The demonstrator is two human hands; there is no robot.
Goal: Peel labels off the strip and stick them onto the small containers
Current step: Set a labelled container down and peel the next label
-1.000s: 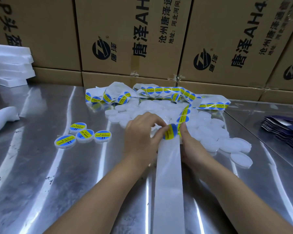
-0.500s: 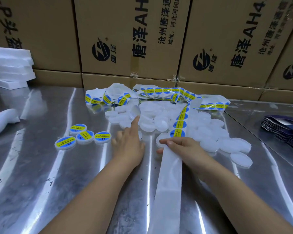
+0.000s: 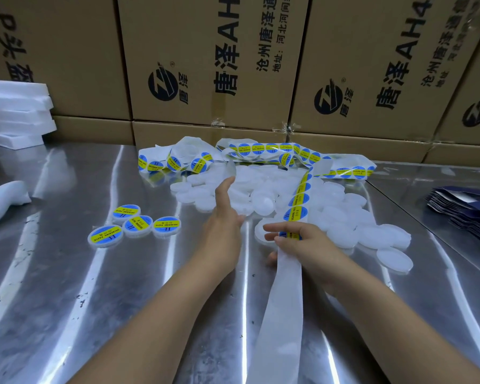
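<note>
The left hand (image 3: 225, 217) lies with its fingers stretched out and relaxed at the near edge of a heap of small white containers (image 3: 340, 214), holding nothing that I can see; whether the fingertips touch a container I cannot tell. Just beside it, the right hand (image 3: 302, 243) pinches the label strip (image 3: 296, 202), fingers laid across the top and thumb showing beneath, right where a blue-and-yellow label meets the bare part. From that hand the bare white backing (image 3: 280, 314) trails towards the near edge of the steel surface (image 3: 67, 286). The printed part runs away over the heap and joins a loose tangle of strip by the cardboard boxes (image 3: 214, 65).

Left of the hands, apart from the heap, four labelled containers (image 3: 137, 225) sit flat in a close cluster. Further left lies a white rounded object (image 3: 0, 203), and behind it stands a stack of white foam trays (image 3: 14, 115). At the far right edge is a pile of dark blue packets (image 3: 466, 212).
</note>
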